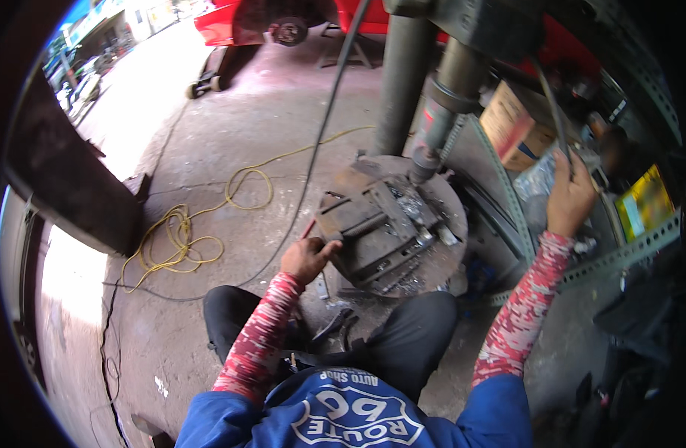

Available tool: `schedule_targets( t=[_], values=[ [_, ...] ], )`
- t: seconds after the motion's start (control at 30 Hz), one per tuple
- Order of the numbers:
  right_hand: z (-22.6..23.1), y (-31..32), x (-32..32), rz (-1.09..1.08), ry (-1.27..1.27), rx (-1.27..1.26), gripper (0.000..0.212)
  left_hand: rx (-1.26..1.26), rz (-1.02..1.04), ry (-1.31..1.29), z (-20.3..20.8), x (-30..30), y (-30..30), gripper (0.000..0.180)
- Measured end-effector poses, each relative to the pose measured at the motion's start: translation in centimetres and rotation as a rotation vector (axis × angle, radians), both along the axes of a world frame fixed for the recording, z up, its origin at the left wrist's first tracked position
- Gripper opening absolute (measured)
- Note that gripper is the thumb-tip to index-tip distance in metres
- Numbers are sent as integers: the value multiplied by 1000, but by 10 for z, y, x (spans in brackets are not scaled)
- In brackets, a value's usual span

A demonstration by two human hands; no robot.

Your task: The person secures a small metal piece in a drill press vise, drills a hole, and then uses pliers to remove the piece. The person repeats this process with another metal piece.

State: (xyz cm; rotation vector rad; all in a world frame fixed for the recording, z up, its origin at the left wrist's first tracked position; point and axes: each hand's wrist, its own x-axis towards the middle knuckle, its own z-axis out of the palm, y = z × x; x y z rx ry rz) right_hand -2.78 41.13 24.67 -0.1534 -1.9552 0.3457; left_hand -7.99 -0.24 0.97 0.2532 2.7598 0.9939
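A drill press vise [369,228] lies on the round table [455,216] of a drill press, between my knees and the press's column [404,82]. My left hand [305,258] is closed at the vise's near left end, around its handle, with the thumb against a dark knob. A thin red bar [308,228] shows just beyond the fingers. My right hand [572,196], raised at the right, is wrapped round the press's feed lever [553,104]. The drill chuck [426,158] points down over the vise's far side, where bright metal shavings [411,205] gather. The chuck hides the bit's contact.
A yellow cord [180,235] lies coiled on the floor at the left, and a black cable [313,153] crosses in front. A metal angle rack [507,190] holds a cardboard box [516,123] at the right. A red vehicle [219,22] stands behind; a dark post [78,172] rises at the left.
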Motion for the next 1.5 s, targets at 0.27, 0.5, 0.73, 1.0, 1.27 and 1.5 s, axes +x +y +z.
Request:
schedule_targets(
  t=[0.27,0.5,0.73,1.0,1.27,1.5],
  values=[
    [-1,1,-2,-36,22,43,29,-10,-16,36,4,0,2,74],
    [-1,-1,-2,-43,24,51,28,-8,-16,34,3,0,1,71],
    [-1,-2,-3,-55,33,68,27,-5,-28,31,0,-1,-1,73],
    [-2,-3,-4,-49,40,49,26,18,-42,45,0,-1,-1,73],
    [-4,0,-4,-26,40,23,28,6,-46,52,3,-1,-1,74],
    [-4,0,-5,-42,37,31,33,10,-53,71,1,-2,-2,75]
  ],
)
